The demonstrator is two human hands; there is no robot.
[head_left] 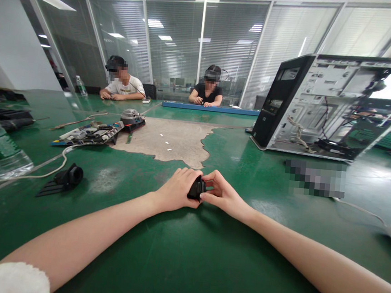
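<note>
Left grip wraps a black part at the centre of the frame, while the right grip pinches its right edge. The step in hand looks like working that edge; going on would call for a steady left hold. Farther along the tabletop are a circuit board, left, and a computer case, upper right.

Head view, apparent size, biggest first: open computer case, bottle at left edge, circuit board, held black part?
1. Open computer case
2. Bottle, visible part only; frame cuts it off
3. Circuit board
4. Held black part, partly covered
</note>
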